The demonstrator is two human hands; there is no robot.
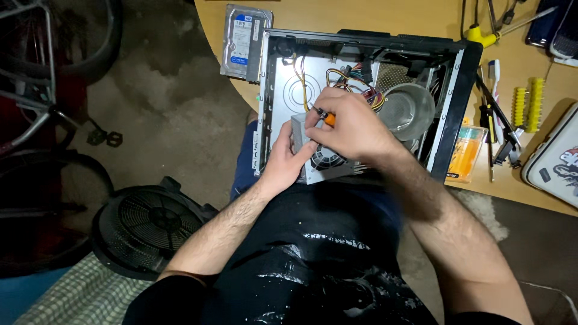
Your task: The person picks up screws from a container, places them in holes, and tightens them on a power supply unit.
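An open computer case (272,84) lies on its side at the edge of a wooden table (421,18), over my lap. My left hand (289,157) grips the grey power supply box (299,129) at the case's near edge, thumb on its left side. My right hand (352,126) is closed around a screwdriver with an orange and black handle (327,118), its tip pointing at the box's top left. The supply's fan grille (327,160) shows under my right hand. Yellow, red and black wires (367,90) bunch inside the case.
A hard drive (244,42) lies on the table left of the case. A metal bowl (408,109) sits inside the case at right. Screwdrivers, yellow bit holders (528,105) and an orange-filled plastic box (465,153) lie to the right. A black fan (147,225) and bicycle wheels (54,42) stand on the floor.
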